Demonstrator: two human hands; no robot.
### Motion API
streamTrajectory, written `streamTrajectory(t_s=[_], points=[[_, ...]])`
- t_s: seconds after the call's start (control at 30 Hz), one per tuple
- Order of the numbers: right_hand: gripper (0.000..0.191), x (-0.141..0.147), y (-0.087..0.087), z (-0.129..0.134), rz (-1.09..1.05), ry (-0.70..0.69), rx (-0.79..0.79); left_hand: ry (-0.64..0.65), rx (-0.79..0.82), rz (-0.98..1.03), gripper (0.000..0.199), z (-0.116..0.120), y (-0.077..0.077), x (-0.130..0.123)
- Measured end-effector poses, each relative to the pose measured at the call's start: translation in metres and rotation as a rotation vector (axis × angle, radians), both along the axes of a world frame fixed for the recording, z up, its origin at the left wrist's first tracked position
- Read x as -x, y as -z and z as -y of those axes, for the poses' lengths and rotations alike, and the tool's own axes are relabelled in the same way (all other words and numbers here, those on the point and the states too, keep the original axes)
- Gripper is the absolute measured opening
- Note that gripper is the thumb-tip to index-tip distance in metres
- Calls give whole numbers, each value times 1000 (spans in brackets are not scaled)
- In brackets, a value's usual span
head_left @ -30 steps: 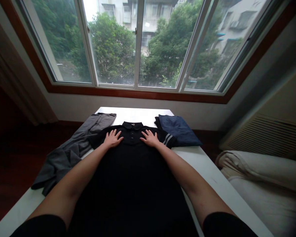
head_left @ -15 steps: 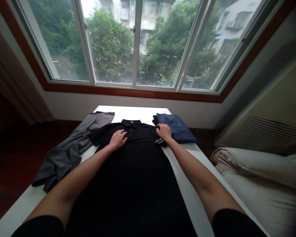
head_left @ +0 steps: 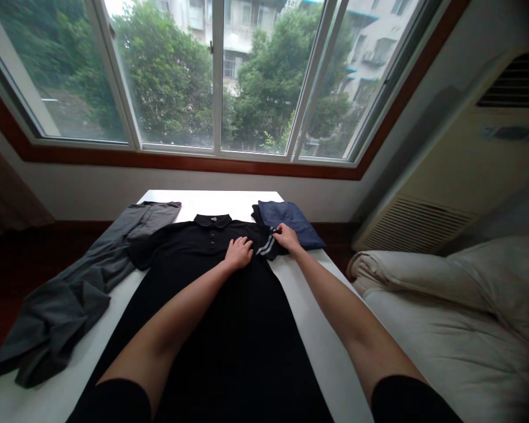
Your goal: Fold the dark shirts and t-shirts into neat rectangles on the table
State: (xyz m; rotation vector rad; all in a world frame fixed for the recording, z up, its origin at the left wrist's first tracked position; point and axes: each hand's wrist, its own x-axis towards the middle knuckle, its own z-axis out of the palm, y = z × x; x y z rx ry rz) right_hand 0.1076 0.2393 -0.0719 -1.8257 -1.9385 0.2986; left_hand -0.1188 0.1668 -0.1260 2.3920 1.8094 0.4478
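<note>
A black polo shirt [head_left: 229,305] lies face up on the white table [head_left: 304,288], its collar pointing toward the window. My left hand [head_left: 239,252] rests flat on the chest near the right-hand sleeve, fingers spread. With its fingers pinched, my right hand [head_left: 286,237] grips the edge of that sleeve, which has pale stripes. Grey trousers [head_left: 88,276] lie rumpled along the table's left side, partly under the other sleeve. Behind my right hand is a folded dark blue garment [head_left: 291,214] with something black under its left edge.
A beige padded sofa or cushion [head_left: 432,305] stands close to the table's right side. Beyond it is a floor-standing unit with vents [head_left: 418,223]. A wide window [head_left: 216,117] with a brown frame rises behind the table, and a curtain [head_left: 9,194] hangs at left.
My left hand has moved right across the shirt's chest. My right hand has shifted from lying over the sleeve to pinching its striped edge. The camera view has turned right.
</note>
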Motion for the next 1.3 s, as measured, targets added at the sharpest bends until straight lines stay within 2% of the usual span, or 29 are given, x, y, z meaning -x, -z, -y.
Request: streamTrajectory(t_s=[0.17, 0.23, 0.33, 0.47, 0.63, 0.8, 1.0, 1.17, 1.3], points=[[20, 6, -11, -29, -343, -60, -143, -33, 32, -4, 67, -11, 7, -22], [21, 12, -13, -36, -441, -66, -142, -45, 52, -6, 75, -14, 7, -30], [25, 26, -12, -35, -623, -88, 3, -78, 71, -4, 83, -14, 8, -42], [26, 47, -13, -23, -827, -123, 173, -109, 85, -4, 98, -9, 7, -50], [23, 66, -23, -14, -819, -93, 273, -127, 95, 11, 109, -4, 1, -53], [23, 71, -31, -22, -771, -50, 263, -97, 62, 15, 92, 7, 0, -66], [18, 67, -30, -31, -746, -24, 251, -114, 35, -16, 84, 43, -3, -91], [13, 73, -23, -27, -763, -84, 271, 18, 26, 9, 80, 67, -5, -99], [12, 76, -17, -20, -776, -154, 301, 182, 15, 37, 66, 77, -13, -88]])
